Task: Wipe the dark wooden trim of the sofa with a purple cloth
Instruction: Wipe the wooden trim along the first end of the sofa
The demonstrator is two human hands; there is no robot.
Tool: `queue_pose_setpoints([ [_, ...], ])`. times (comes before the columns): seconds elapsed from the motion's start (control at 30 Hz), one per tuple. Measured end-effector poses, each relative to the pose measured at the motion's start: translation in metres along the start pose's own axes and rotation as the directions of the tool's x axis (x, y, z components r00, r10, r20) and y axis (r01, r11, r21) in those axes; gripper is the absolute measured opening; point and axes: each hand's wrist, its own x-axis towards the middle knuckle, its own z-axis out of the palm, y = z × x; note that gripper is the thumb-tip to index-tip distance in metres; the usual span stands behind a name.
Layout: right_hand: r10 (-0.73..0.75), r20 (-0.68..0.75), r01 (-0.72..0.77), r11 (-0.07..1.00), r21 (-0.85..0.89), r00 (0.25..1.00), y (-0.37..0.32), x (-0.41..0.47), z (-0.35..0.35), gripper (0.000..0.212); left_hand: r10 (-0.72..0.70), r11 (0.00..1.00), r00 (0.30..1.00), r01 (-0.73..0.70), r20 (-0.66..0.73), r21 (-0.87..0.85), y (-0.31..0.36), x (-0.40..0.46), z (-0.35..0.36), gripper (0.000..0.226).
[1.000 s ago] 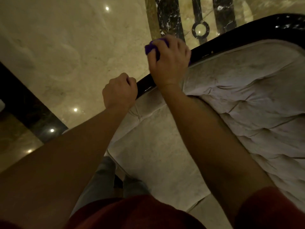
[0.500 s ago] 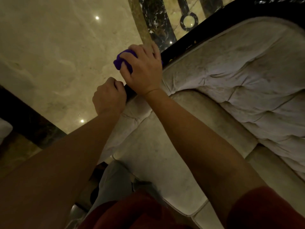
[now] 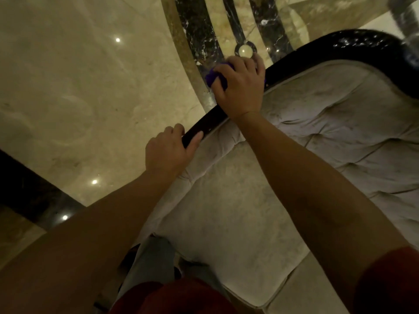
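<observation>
Head view, layout: looking steeply down over two bare forearms that reach from the lower corners toward the centre; pale tufted sofa [image 3: 328,137] filling the right half, polished marble floor [image 3: 79,87] filling the left and top.
Dark wooden trim [image 3: 301,62]: glossy black rail running as a curve from the centre of the frame up to the upper right corner, bordering the upholstery.
Purple cloth [image 3: 212,75]: bunched, upper centre, pressed on the trim; only a small fold showing at the left edge of the hand covering it.
Right hand [image 3: 240,87]: upper centre, clenched around the cloth, knuckles up, fingers curled over the far side of the rail.
Left hand [image 3: 167,152]: centre, closed on the bare lower end of the trim, thumb lying along the top, fingers wrapped over the outer edge; holding nothing but the rail, apparently for bracing.
Lower edge: red shirt and grey trouser legs, one knee seemingly against the seat cushion.
Progress, as a judgement: wiping under way, long stretch of rail toward the upper right likely left to cover.
Risk, missed surface: cloth balled small, so the outer face and underside of the rail could go untouched.
Risk, smearing: wandering off the rail edge could rub dirt into the pale fabric just beside it.
Risk, fingerprints: bracing hand gripping glossy wood, likely to leave marks there.
Risk, balance: leaning far over a slick floor; a slipping grip could tip the body forward.
Light: dim and yellow, fine dust on the trim not discernible.
</observation>
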Motion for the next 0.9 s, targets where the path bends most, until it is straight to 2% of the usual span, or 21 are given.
queue_pose_setpoints([
  [0.1, 0.057, -0.013, -0.057, 0.998, 0.005, 0.998, 0.000, -0.013, -0.010, 0.030, 0.152, 0.988, 0.987, -0.151, 0.046, -0.025, 0.000, 0.003, -0.004, 0.076],
  [0.2, 0.112, -0.029, -0.112, 0.994, 0.012, 0.993, -0.009, -0.029, -0.010, 0.031, 0.318, 0.948, 0.946, -0.317, 0.060, -0.025, 0.001, 0.006, -0.005, 0.081],
  [0.33, 0.067, -0.021, -0.067, 0.998, -0.005, 0.998, -0.010, -0.033, -0.006, 0.034, 0.401, 0.914, 0.910, -0.405, 0.103, 0.017, 0.000, 0.009, -0.008, 0.088],
  [0.4, -0.005, -0.009, 0.004, 0.999, -0.036, 1.000, 0.000, -0.026, -0.005, 0.034, 0.501, 0.855, 0.856, -0.512, 0.127, 0.079, -0.001, 0.012, -0.008, 0.089],
  [0.5, -0.065, -0.006, 0.064, 0.993, -0.099, 0.998, 0.018, -0.012, -0.005, 0.032, 0.660, 0.715, 0.735, -0.679, 0.157, 0.167, -0.004, 0.015, -0.005, 0.087],
  [0.7, 0.012, -0.079, -0.030, 0.973, -0.228, 0.997, 0.053, 0.025, -0.018, 0.039, 0.665, 0.695, 0.720, -0.694, 0.199, 0.187, -0.005, 0.016, -0.002, 0.081],
  [0.8, 0.112, -0.054, -0.122, 0.965, -0.231, 0.992, 0.043, 0.027, -0.020, 0.051, 0.659, 0.701, 0.723, -0.690, 0.207, 0.180, -0.004, 0.016, -0.004, 0.079],
  [0.9, 0.158, -0.041, -0.163, 0.970, -0.180, 0.987, 0.025, 0.010, -0.017, 0.050, 0.625, 0.725, 0.746, -0.664, 0.231, 0.182, -0.003, 0.017, -0.006, 0.078],
])
